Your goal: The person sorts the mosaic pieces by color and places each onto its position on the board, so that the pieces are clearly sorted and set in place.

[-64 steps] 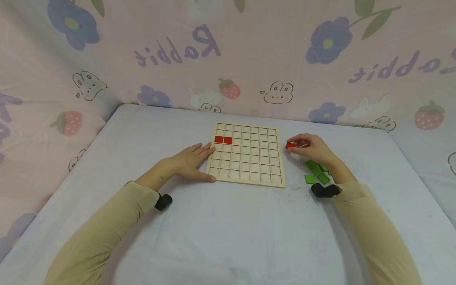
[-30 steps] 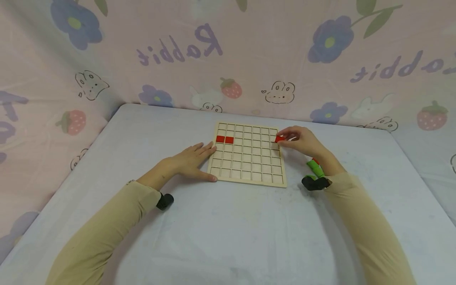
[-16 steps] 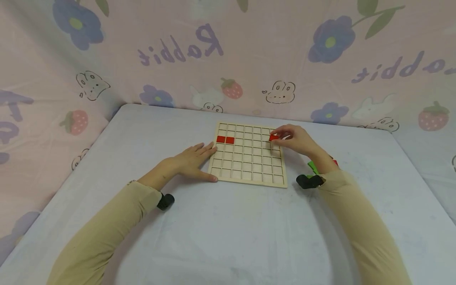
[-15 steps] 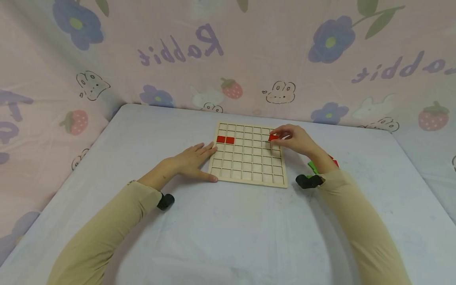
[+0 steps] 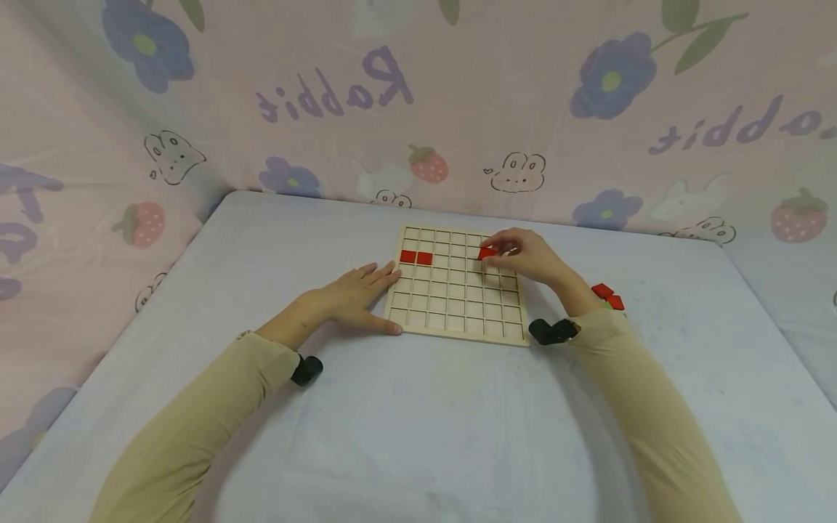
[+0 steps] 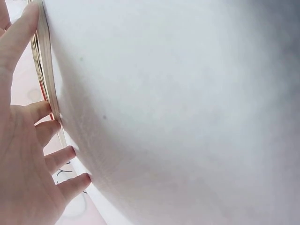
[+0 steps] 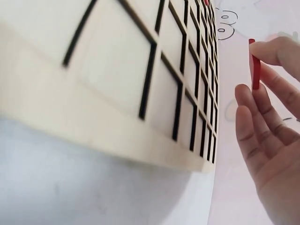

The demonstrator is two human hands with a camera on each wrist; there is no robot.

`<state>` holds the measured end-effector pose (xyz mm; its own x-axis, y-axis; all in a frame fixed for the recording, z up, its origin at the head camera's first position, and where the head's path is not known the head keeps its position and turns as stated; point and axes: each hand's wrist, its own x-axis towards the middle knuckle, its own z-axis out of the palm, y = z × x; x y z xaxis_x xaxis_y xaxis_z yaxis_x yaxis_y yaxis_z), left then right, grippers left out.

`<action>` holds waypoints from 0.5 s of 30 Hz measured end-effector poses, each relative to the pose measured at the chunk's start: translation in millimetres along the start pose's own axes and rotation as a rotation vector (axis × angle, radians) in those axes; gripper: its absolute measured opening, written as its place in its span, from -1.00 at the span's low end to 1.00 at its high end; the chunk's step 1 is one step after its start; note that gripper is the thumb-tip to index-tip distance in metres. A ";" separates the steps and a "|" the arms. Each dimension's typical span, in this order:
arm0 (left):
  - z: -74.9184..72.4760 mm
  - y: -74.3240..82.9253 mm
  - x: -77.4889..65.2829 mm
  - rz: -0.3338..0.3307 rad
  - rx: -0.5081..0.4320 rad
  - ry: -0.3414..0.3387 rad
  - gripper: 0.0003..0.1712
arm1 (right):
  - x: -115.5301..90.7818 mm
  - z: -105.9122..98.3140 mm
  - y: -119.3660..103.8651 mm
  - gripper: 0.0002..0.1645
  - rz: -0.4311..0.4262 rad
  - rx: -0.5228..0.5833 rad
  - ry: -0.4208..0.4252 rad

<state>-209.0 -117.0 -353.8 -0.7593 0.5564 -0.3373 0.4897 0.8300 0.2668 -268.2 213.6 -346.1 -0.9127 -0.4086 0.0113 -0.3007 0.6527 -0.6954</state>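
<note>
Right hand pinches one red tile between thumb and fingertips, fingers bent, gap no wider than the tile. Tile is over the right part of the wooden grid board, toward the far side; right wrist view shows it edge-on, clear of the board surface. Left hand is spread, fingers mostly straight, gripping nothing; thumb touches the board near its near-left corner, fingertips at the left edge.

Two more red tiles sit side by side in the board's third row from the far edge: one in the leftmost cell, the other right next to it. Loose red tiles lie right of the board, just past the right forearm, with a bit of green showing by them, mostly behind the sleeve.

Board lies flat on a white-covered table. Tan sleeves on both arms, black device at each wrist, pink printed backdrop behind with flowers, rabbits, strawberries
</note>
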 end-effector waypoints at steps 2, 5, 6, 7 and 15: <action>0.4 -0.2 0.4 -0.001 0.005 -0.001 0.22 | 1.5 1.6 -1.4 -0.58 -0.003 0.003 0.000; 1.2 -0.7 1.2 -0.004 0.007 -0.004 0.22 | 3.6 3.8 -3.3 -0.59 -0.002 0.006 0.001; 1.4 -0.7 1.3 -0.005 0.007 -0.005 0.22 | 4.4 4.7 -4.0 -0.59 -0.003 0.006 -0.003; 1.5 -0.7 1.3 -0.007 0.008 -0.007 0.22 | 4.9 5.5 -4.9 -0.59 0.000 0.011 -0.003; 1.3 -0.1 0.9 -0.005 0.001 -0.008 0.22 | 9.7 12.1 -10.7 -0.58 -0.013 0.011 -0.010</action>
<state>-209.2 -116.5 -355.3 -0.7585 0.5524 -0.3456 0.4862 0.8329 0.2642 -270.5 194.9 -347.3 -0.9058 -0.4236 0.0128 -0.3093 0.6404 -0.7030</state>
